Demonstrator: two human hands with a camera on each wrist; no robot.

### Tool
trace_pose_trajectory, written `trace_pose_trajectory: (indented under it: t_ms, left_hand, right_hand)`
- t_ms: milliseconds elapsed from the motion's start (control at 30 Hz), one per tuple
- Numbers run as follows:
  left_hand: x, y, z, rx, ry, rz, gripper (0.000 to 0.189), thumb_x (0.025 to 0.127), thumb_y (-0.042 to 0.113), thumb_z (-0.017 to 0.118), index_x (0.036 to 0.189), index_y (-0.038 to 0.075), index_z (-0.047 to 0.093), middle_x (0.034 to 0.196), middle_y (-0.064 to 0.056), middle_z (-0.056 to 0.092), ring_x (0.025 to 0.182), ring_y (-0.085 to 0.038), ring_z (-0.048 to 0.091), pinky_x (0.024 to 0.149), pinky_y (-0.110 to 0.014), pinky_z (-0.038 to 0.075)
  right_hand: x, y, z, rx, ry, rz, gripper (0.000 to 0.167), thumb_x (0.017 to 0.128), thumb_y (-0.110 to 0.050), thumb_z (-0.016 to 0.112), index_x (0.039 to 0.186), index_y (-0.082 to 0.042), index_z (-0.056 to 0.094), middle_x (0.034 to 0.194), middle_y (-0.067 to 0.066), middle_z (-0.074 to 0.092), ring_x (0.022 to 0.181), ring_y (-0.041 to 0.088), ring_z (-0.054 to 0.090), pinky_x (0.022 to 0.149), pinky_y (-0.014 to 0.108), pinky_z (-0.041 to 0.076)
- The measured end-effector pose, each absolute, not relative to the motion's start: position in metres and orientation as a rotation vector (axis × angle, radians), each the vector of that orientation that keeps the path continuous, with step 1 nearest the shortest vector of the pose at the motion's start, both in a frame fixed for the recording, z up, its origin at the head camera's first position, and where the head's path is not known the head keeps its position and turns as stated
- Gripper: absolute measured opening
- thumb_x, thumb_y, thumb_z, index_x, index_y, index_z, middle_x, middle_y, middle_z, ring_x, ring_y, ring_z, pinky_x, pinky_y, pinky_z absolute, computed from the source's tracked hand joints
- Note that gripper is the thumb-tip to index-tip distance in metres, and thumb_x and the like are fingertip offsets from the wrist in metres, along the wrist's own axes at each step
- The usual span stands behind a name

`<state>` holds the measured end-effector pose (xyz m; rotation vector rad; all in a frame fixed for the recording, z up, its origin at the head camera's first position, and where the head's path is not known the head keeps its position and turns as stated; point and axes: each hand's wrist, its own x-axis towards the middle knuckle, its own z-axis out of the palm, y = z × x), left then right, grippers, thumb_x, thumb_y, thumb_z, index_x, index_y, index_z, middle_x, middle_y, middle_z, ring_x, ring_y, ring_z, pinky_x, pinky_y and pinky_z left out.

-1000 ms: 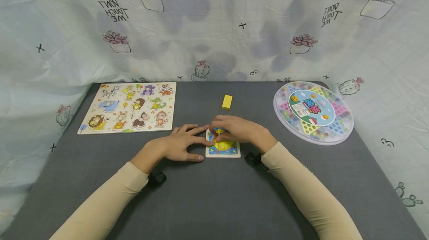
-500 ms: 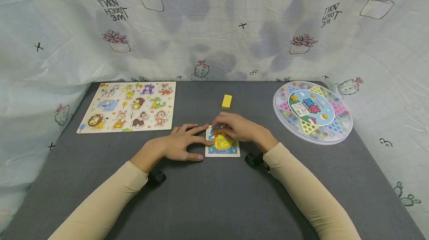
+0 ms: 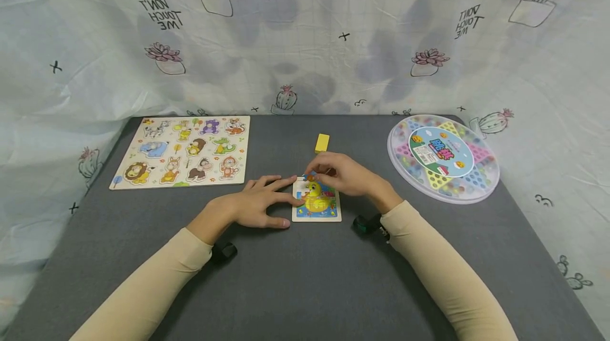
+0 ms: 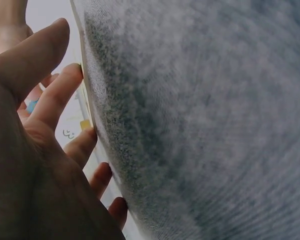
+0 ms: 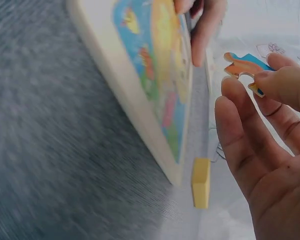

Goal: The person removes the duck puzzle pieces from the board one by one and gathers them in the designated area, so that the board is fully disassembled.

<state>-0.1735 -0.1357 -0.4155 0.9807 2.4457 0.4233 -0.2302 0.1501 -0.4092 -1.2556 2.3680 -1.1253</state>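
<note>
A small jigsaw puzzle [image 3: 316,204] with a yellow duck on blue lies in a pale frame at the middle of the table. My right hand [image 3: 344,174] pinches a jigsaw piece [image 5: 247,65], orange and blue with a round notch, between thumb and fingers, raised over the puzzle's top edge. A pale gap shows at the puzzle's upper left. My left hand [image 3: 259,203] lies spread at the puzzle's left side, its fingertips [image 3: 296,202] on the frame. In the left wrist view the left fingers [image 4: 65,95] are extended along the table.
Behind the puzzle stands a yellow block [image 3: 322,143]. An animal puzzle board [image 3: 183,153] lies at the back left. At the back right sits a round, clear-lidded game box [image 3: 443,158] with coloured beads. A printed curtain [image 3: 305,39] hangs behind the table.
My right hand has lifted a jigsaw piece out of the puzzle's upper left and moved slightly up and right, uncovering the duck. The left hand has stayed put.
</note>
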Motion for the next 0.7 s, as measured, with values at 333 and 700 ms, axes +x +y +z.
trace_pose_trajectory:
  t_ms: [333,700]
  left_hand:
    - [-0.169,-0.132,-0.415,0.995,2.494,0.35,0.063,0.093,0.067,0.062,0.151,0.046,0.048,0.173,0.006,0.01,0.158,-0.036,0.008,0.116,-0.071,0.016]
    - [-0.164,-0.132,-0.416,1.015,2.543,0.309,0.066,0.092,0.067,0.063,0.152,0.045,0.047,0.173,0.002,0.015,0.157,-0.037,0.013,0.116,-0.07,0.019]
  right_hand:
    - [-0.229,0.161,-0.396,-1.232,2.384,-1.155,0.024,0.105,-0.007,0.058,0.126,-0.006,0.07,0.114,0.007,0.063,0.089,0.02,0.063,0.077,0.038,0.052]
    - [-0.227,0.184,-0.385,-1.181,2.377,-1.2,0.029,0.105,-0.006,0.056,0.131,-0.014,0.067,0.114,0.006,0.061,0.086,0.032,0.069,0.075,0.036,0.057]
